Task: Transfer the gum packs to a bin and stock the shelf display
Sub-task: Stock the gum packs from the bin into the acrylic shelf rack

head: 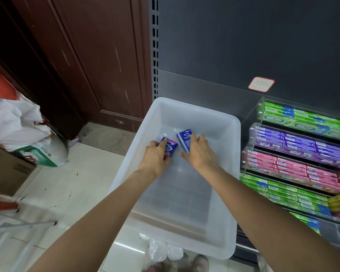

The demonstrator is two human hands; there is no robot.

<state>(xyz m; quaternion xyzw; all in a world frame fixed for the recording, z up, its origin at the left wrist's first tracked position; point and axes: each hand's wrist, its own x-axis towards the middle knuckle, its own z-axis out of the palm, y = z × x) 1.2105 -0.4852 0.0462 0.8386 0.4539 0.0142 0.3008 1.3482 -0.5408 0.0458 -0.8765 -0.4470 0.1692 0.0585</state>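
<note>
Dark wood door (86, 65) left, pale tile floor (82, 183), grey shelf backing (243, 36) w/ slotted upright (155, 46)

Both hands are reaching into the translucent plastic bin (232, 173), the left hand (155, 157) and right hand (199, 152) sitting close together with only a narrow gap showing between them. A purple gum pack (170, 148) and a blue gum pack (185, 141) are lying under the fingers, taking up the floor just ahead. Behind the wrists, the bin floor is lying open. The bin walls are closing in both sides. To the right of the right hand, the acrylic gum display (294, 154) is crowding the rim.
</note>
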